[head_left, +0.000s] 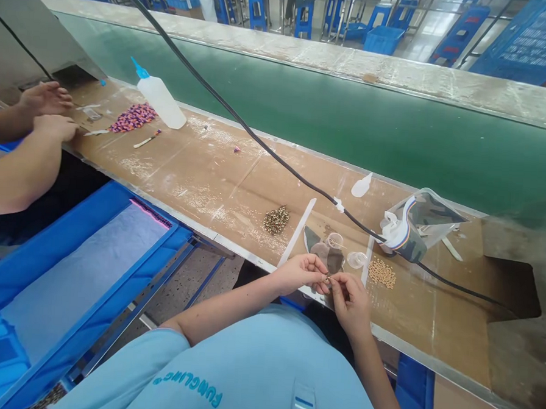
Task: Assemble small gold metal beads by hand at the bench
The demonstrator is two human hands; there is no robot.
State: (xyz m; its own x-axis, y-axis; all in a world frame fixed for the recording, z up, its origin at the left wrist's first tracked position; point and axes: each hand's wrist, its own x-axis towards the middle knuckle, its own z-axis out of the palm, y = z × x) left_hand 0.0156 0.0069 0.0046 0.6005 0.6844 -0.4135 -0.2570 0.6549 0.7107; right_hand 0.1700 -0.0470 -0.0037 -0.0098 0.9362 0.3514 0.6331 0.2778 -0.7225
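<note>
My left hand (303,274) and my right hand (349,296) meet at the table's front edge, fingertips pinched around a tiny brass-coloured piece (327,280). It is too small to make out well. Just beyond them lie a dark cloth scrap (335,260), a small round cup (334,240) and a clear round lid or dish (356,259). A pile of dark brass-coloured pieces (276,220) is to the left of my hands. To the right sits a pile of small tan pieces (381,273).
A black cable (241,120) crosses over the table. A clear plastic bag (418,224) lies at right, a white bottle (162,101) at back left beside pink-purple pieces (133,118). Another person's hands (49,104) are at far left, above a blue bin (93,231).
</note>
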